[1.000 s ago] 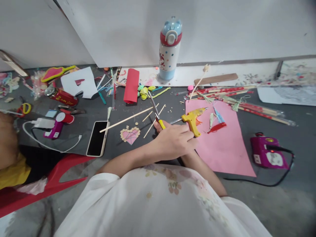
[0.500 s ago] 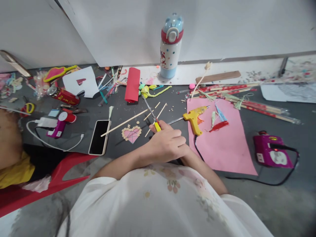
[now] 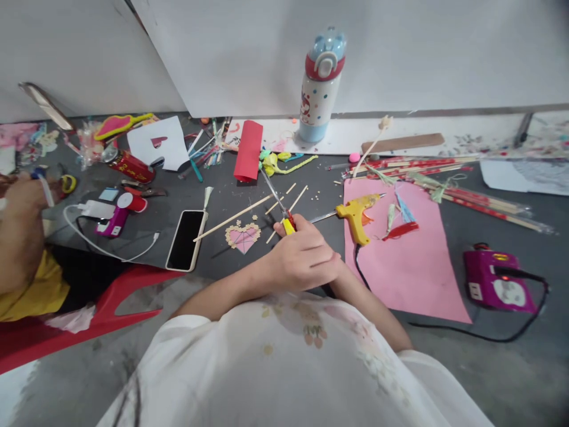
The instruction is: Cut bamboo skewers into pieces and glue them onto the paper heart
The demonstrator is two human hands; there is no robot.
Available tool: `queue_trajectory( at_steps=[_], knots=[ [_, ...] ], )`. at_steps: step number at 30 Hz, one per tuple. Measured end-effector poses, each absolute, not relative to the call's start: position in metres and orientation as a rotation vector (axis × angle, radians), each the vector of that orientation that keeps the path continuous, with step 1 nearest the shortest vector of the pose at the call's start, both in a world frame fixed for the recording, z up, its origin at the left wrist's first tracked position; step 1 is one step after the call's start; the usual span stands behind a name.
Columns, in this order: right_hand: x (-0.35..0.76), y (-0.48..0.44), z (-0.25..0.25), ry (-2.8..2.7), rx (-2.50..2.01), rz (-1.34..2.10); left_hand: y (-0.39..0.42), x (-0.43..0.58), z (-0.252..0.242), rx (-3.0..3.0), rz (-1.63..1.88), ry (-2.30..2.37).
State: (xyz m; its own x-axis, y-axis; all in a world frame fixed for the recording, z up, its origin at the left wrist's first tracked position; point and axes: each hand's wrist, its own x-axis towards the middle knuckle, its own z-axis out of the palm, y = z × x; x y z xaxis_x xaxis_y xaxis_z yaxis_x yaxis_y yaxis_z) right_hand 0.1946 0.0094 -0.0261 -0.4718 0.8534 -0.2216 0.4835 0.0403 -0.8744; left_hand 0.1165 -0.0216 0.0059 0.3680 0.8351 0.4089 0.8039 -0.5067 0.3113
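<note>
My left hand (image 3: 304,255) is curled, back upward, around a tool with a yellow-and-red handle (image 3: 289,226) and a long thin metal end pointing away from me; its exact kind I cannot make out. My right hand (image 3: 338,268) lies beneath the left one, its fingers mostly hidden. Left of the hands rests a pink paper heart (image 3: 244,238) with small pale wooden pieces along its edge and thin dark lines across it. Thin wooden sticks (image 3: 235,216) lie beside it. To the right, a yellow glue gun (image 3: 355,219) with a glue stick in its back sits partly on pink paper (image 3: 413,273).
A phone (image 3: 186,240) lies at left, a bottle (image 3: 320,89) stands at the back. Red folded paper (image 3: 249,151), wrapped sticks (image 3: 480,198), a can (image 3: 131,166) and purple power boxes (image 3: 498,279) surround the work. Another person's hand (image 3: 29,193) is at far left.
The view has shifted, so the tabletop things appear a little farther right. My hands keep nearly the same hold. At far left, another person's hand has come into view.
</note>
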Motion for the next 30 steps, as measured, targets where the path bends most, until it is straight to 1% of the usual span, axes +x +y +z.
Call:
queue_trajectory(
  at_steps=[1,2,3,4,6,7,9,13,15,20,26,30],
  knots=[
    [0.195,0.016,-0.022,-1.981,-1.332,1.414,-0.026,0.102,0.019,2.648,0.918,1.386],
    [0.194,0.022,-0.018,-1.995,-1.324,1.412,-0.028,0.089,0.03,2.759,1.139,1.299],
    [0.194,0.027,-0.014,-2.016,-1.33,1.403,-0.029,0.076,0.037,2.784,1.33,1.354],
    [0.193,0.03,-0.012,-2.031,-1.352,1.376,-0.027,0.064,0.041,2.784,1.431,1.486],
    [0.193,0.031,-0.01,-2.059,-1.394,1.304,-0.02,0.046,0.041,2.668,1.478,1.862],
    [0.194,0.031,-0.01,-2.068,-1.406,1.265,-0.016,0.039,0.038,2.564,1.457,2.067],
    [0.195,0.028,-0.012,-2.088,-1.396,1.207,-0.011,0.03,0.029,2.444,1.319,2.252],
    [0.195,0.027,-0.014,-2.115,-1.329,1.142,-0.011,0.024,0.013,2.407,0.949,2.175],
    [0.195,0.027,-0.014,-2.119,-1.296,1.11,-0.012,0.023,0.008,2.46,0.862,2.14],
    [0.197,0.025,-0.012,-2.146,-1.185,1.049,-0.012,0.017,0.003,2.575,0.861,2.073],
    [0.199,0.025,-0.011,-2.181,-1.1,0.98,-0.014,0.018,0.012,2.483,1.0,1.93],
    [0.201,0.026,-0.013,-2.179,-1.076,0.948,-0.016,0.019,0.02,2.349,0.913,1.936]
  ],
)
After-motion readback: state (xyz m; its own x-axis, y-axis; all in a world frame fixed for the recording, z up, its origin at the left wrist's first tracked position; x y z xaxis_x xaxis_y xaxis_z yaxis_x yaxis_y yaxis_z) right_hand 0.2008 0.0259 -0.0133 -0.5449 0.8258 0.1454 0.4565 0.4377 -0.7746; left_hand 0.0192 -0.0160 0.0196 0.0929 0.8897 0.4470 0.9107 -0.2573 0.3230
